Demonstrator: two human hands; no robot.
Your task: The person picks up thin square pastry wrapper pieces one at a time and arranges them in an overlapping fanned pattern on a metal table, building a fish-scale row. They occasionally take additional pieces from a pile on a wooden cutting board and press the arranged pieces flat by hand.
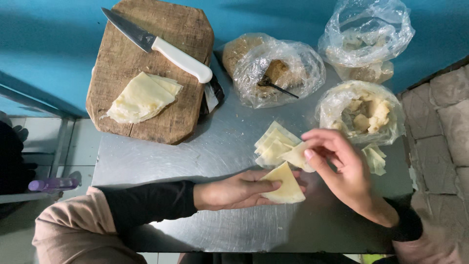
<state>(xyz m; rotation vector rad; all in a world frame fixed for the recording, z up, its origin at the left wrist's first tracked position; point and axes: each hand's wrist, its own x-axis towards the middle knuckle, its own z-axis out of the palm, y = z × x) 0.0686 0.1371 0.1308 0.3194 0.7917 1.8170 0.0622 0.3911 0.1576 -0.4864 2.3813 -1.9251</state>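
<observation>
Nearest me, my left hand (234, 190) lies palm-up, thumb pressing a folded pastry triangle (285, 185) onto the fingers. Just beyond, my right hand (342, 168) pinches a pastry sheet (296, 156) at the loose stack (273, 144) on the steel table (195, 156). Farther out I see bags of filling (364, 115), then the cutting board (151, 68) with knife (161, 45) and wrappers (141, 98).

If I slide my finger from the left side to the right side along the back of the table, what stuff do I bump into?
Wooden cutting board with a stack of pastry sheets → white-handled knife → plastic bag of brown filling → crumpled clear plastic bag.
</observation>
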